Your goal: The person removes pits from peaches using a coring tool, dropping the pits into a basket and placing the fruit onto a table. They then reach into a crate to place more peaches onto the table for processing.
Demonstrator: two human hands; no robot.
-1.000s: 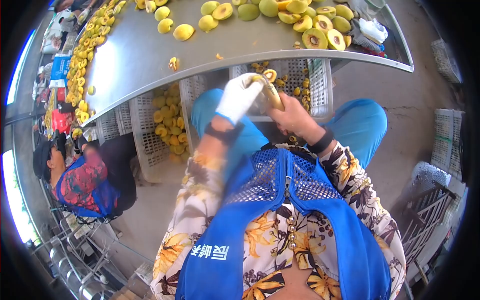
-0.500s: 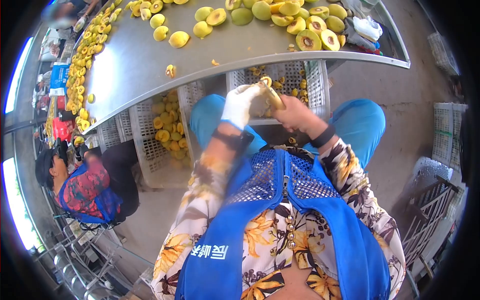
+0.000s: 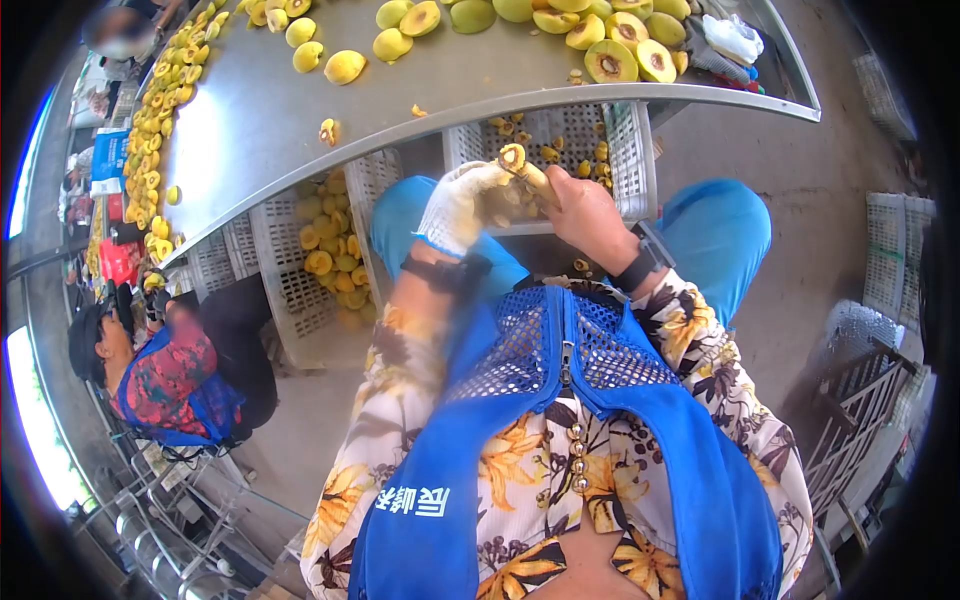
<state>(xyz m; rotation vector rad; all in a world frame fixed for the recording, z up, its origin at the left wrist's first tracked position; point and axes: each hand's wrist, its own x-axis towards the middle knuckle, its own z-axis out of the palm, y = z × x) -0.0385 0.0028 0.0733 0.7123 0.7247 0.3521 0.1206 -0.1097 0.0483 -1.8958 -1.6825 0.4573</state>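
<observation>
My left hand (image 3: 455, 212), in a white glove, is closed with its fingertips at a small piece of yellow stone fruit (image 3: 512, 157) with a brown hollow. My bare right hand (image 3: 592, 218) grips a pale-handled tool (image 3: 540, 186) whose far end meets the fruit piece; its working tip is hidden. Both hands are above a white plastic crate (image 3: 630, 165) that has small fruit pieces (image 3: 550, 153) in it. Just beyond lies a metal table (image 3: 260, 115) with halved yellow-green fruit (image 3: 611, 62).
The metal table edge (image 3: 400, 137) runs close before my hands. To the left stands a crate (image 3: 290, 290) of fruit halves (image 3: 335, 245). A co-worker (image 3: 170, 380) sits farther left. More crates (image 3: 890, 255) and a metal rack (image 3: 860, 420) are at right.
My left hand has shifted slightly left and down. The fruit piece now shows its hollow more plainly at the tool's end. The whole view has shifted a little.
</observation>
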